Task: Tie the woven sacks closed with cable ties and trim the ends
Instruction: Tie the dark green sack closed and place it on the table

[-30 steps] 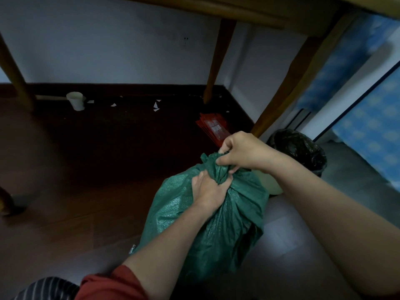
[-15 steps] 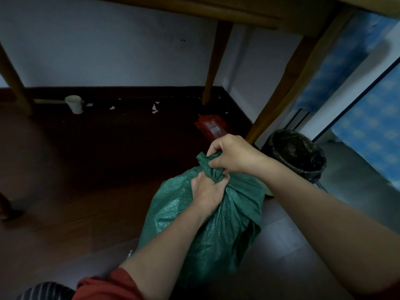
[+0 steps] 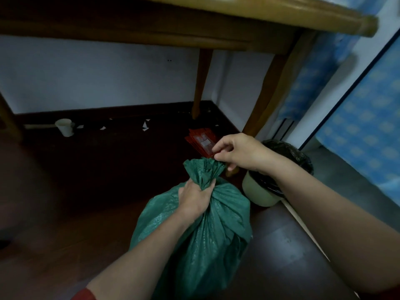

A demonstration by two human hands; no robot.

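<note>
A filled green woven sack (image 3: 216, 234) stands on the dark floor in front of me. Its mouth is gathered into a ruffled bunch (image 3: 203, 169). My left hand (image 3: 194, 198) grips the neck just below that bunch, fingers wrapped round it. My right hand (image 3: 238, 152) is up at the right edge of the bunch, with loosely curled fingers whose tips just touch the fabric; it holds nothing I can make out. No cable tie or cutter shows.
A cream bin with a black liner (image 3: 257, 191) stands just right of the sack. A red packet stack (image 3: 201, 139) lies behind it. Wooden table legs (image 3: 266, 98) and the tabletop (image 3: 259, 14) are overhead; a white cup (image 3: 65, 126) sits by the wall.
My right hand has let go of the sack's top and lifted slightly right. The left hand keeps its grip on the neck. The view has tilted up a little.
</note>
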